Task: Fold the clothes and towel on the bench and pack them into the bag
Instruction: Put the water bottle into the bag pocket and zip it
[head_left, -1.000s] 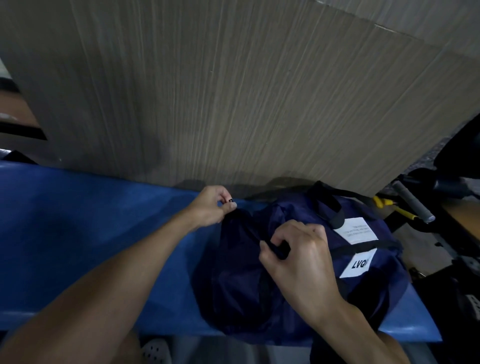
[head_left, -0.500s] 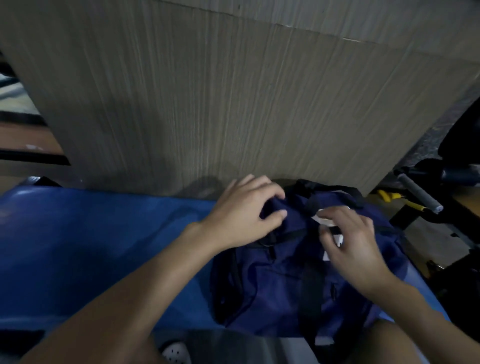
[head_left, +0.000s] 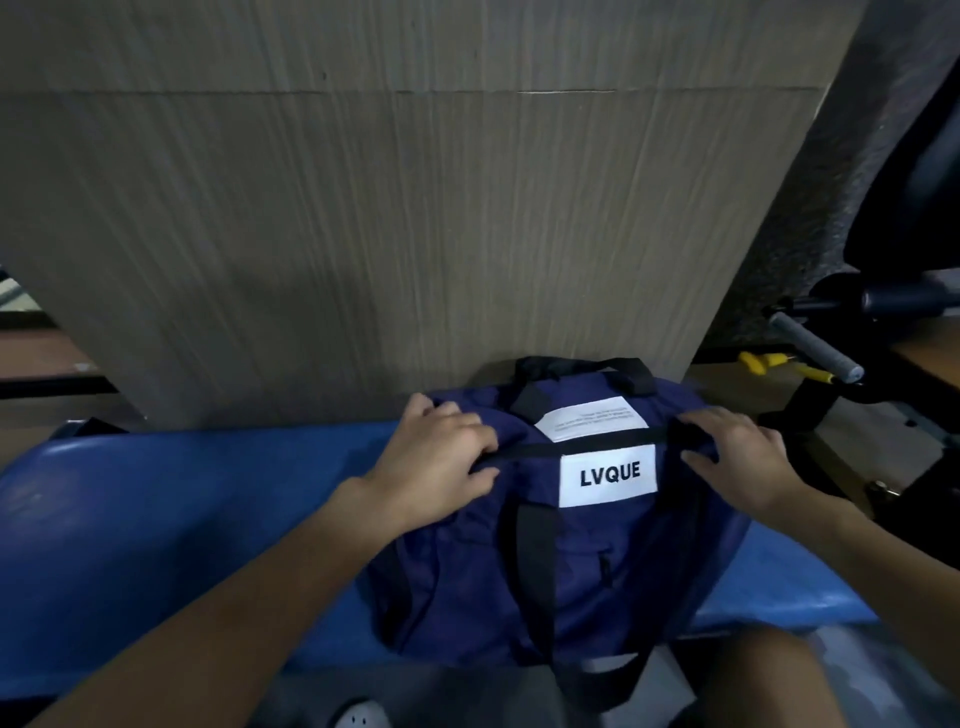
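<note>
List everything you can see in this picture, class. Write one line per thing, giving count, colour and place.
bag: one, navy with black straps, on the bench against the panel
LVQUE label: one, white, on the bag's top
small-print label: one, white, just behind the first
bench: one, blue, across the foreground
panel: one, grey-brown wood grain, behind the bench
tool: one, yellow-handled, beyond the bag's right end
bar: one, grey grip, far right
left hand: grips the bag's left end
right hand: grips the bag's right end
</note>
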